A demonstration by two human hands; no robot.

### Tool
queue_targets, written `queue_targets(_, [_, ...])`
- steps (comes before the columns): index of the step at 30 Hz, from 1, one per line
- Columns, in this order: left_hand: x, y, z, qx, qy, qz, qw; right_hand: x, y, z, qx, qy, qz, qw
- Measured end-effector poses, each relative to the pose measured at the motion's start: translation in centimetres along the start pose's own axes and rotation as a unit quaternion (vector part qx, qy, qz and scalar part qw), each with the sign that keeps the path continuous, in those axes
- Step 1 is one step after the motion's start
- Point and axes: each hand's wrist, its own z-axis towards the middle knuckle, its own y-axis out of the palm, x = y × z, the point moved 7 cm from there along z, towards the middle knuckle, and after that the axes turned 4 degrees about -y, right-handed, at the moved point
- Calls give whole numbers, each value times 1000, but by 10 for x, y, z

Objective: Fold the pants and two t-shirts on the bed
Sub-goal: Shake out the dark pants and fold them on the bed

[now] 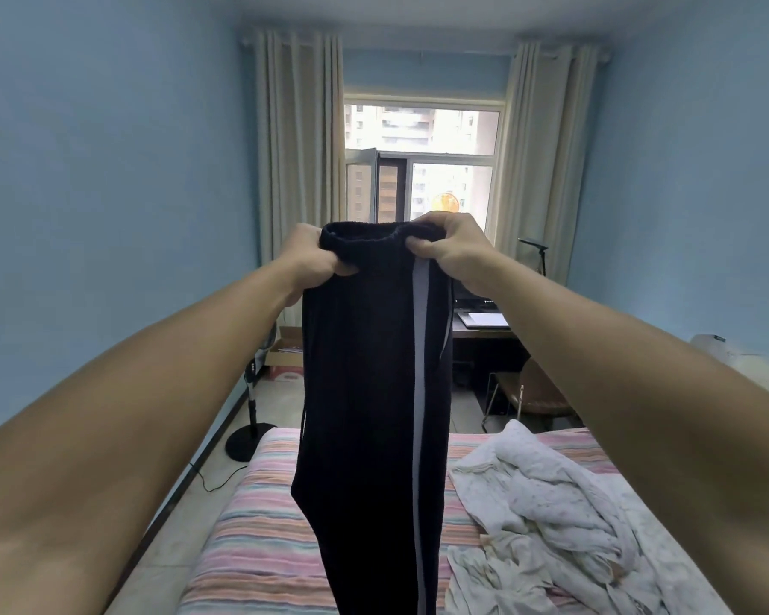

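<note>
Black pants [365, 392] with grey side stripe; pink-striped bed [258, 539]; white quilt [551, 503]; blue walls [107, 170].

**A bedroom in a home**

This is a bedroom. A bed [258, 543] with a striped sheet fills the near part, with a rumpled white blanket [547, 503] on it. The walls [107, 170] are blue. 2 curtains [298, 139] hang beside a window [422, 162]. A desk [485, 326], chair [533, 392] and fan [252, 419] stand near it.
</note>
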Motion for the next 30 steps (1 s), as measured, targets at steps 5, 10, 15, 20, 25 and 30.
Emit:
queue_targets(5, [-20,8,-19,-28,-20,14,999,11,4,-32,-36,30,-1,999])
queue_targets(10, [-20,9,-33,-49,-23,18,998,7,2,-52,-35,42,7,998])
queue_targets(15, [-14,5,-37,-59,-19,34,998,-6,1,-56,-40,39,-10,998])
queue_targets(20, [-14,4,-32,-54,-17,47,997,0,5,-46,-40,38,-16,998])
queue_targets(25, [-21,0,-5,-25,-39,63,997,18,12,-15,-41,31,-18,998])
queue_targets(30, [-26,2,35,-2,-45,72,996,41,14,24,-22,25,-22,999])
